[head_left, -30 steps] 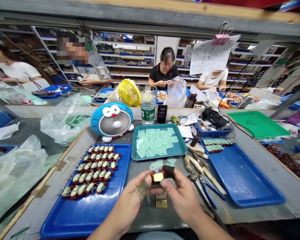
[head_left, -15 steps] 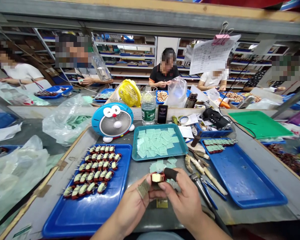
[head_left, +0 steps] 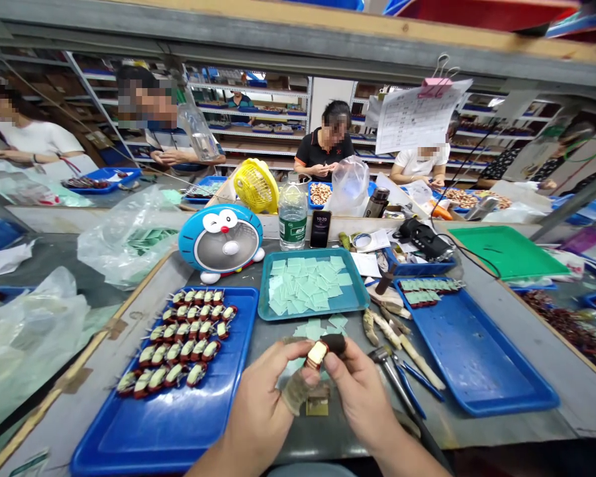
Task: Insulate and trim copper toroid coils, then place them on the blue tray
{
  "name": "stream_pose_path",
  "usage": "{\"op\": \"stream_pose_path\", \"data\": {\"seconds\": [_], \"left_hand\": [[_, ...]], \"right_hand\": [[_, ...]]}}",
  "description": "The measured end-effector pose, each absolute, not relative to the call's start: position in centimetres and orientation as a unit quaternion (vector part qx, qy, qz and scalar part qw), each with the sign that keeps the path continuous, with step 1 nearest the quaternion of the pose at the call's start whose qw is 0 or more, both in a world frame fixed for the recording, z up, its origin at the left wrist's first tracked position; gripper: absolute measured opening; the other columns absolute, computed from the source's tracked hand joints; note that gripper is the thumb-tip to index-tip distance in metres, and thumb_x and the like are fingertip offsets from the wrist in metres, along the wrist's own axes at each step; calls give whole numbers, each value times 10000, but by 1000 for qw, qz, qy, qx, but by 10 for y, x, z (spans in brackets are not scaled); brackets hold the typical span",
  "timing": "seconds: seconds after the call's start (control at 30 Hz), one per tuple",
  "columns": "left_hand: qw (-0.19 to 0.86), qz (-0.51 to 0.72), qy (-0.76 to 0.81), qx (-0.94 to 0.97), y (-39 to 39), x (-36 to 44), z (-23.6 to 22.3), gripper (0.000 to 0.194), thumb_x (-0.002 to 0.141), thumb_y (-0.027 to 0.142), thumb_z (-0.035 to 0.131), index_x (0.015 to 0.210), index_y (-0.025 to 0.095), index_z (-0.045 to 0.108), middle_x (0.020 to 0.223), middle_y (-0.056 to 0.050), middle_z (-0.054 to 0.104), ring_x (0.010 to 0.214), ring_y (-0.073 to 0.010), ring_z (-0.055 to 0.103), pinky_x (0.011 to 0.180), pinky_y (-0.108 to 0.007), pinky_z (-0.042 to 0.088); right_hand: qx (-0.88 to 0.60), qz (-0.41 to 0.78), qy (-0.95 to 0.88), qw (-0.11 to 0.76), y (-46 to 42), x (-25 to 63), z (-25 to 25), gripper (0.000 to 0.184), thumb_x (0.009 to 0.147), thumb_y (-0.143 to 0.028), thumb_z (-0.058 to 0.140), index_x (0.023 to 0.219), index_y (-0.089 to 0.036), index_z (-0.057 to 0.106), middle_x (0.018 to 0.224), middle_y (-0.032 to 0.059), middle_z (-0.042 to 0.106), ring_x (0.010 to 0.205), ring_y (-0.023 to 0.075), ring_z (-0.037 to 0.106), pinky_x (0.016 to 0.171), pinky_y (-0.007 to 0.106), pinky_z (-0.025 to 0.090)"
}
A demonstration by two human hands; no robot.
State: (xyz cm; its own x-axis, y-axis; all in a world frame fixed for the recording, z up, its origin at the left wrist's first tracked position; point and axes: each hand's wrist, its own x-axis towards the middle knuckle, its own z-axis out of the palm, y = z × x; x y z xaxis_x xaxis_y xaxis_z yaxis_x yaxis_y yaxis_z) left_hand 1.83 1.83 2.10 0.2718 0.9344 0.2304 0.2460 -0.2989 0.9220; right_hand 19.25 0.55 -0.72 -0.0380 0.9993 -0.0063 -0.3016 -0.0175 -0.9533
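Far left, a clear plastic bag (head_left: 24, 338) lies beside the counter (head_left: 273, 324). On the counter, a blue tray (head_left: 129, 430) holds rows of coils (head_left: 176, 338) w/ copper-red windings and wire ends sticking out. Behind it, a round blue cartoon fan (head_left: 221, 242) stands next to a yellow fan (head_left: 256, 186), further back.

Middle: a teal tray (head_left: 310, 315) is full of pale green paper squares (head_left: 305, 285), w/ more loose squares (head_left: 312, 328) on the counter just below it. A water bottle (head_left: 293, 218) and a phone (head_left: 320, 228) stand behind the tray.

Both hands are over the counter, just below the loose squares. L hand (head_left: 263, 391), w/ tan wrap (head_left: 295, 391) on one finger, and R hand (head_left: 360, 397) hold a small coil (head_left: 316, 354) btwn them. The fingers (head_left: 298, 348) are closed on it from both sides, R side pinching its dark end. A small brass piece (head_left: 316, 407) lies on the counter under the hands.

Right: pliers (head_left: 392, 374) lie by the R hand. Next is a 2nd blue tray (head_left: 477, 371), w/ one row of coils (head_left: 430, 285) along its far edge. Beyond, a green mat (head_left: 506, 252).
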Motion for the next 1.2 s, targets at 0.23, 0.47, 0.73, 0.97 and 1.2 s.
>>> {"op": "stream_pose_path", "data": {"seconds": [0.23,0.47,0.73,0.97,1.2], "left_hand": [[340,437,414,723,21,15,24,343,855,290,790,1194,329,761,1059,-61,785,919,-255,729,798,-279,541],[298,421,385,766,22,11,21,406,850,284,799,1247,343,737,1055,-67,789,893,-247,723,777,-273,543],[311,361,386,790,22,10,12,552,945,226,661,1469,369,561,1400,-39,680,1194,-272,691,1044,-297,490],[464,393,436,663,22,12,18,404,952,331,666,1356,323,670,1360,-54,705,1210,-303,674,1054,-347,506],[638,429,409,492,18,19,15,321,952,418,672,1212,230,686,1269,-104,728,1081,-281,713,950,-370,572]], "right_hand": [[-379,621,-357,586,2,187,-22,286,941,-445,689,1133,-234,714,1081,57,739,993,202,676,922,338,530],[-320,692,-262,591,6,184,4,259,900,-449,728,926,-199,670,883,43,731,747,161,660,668,262,527],[-425,599,-357,577,7,190,3,231,926,-429,720,935,-200,691,875,4,708,815,138,631,794,249,517],[-476,471,-525,526,4,199,10,294,969,-410,649,1198,-230,685,1096,67,701,1055,231,653,961,356,528],[-492,264,-679,476,2,200,7,189,1010,-231,553,1136,-258,691,1044,52,676,984,191,652,867,301,518]]}}
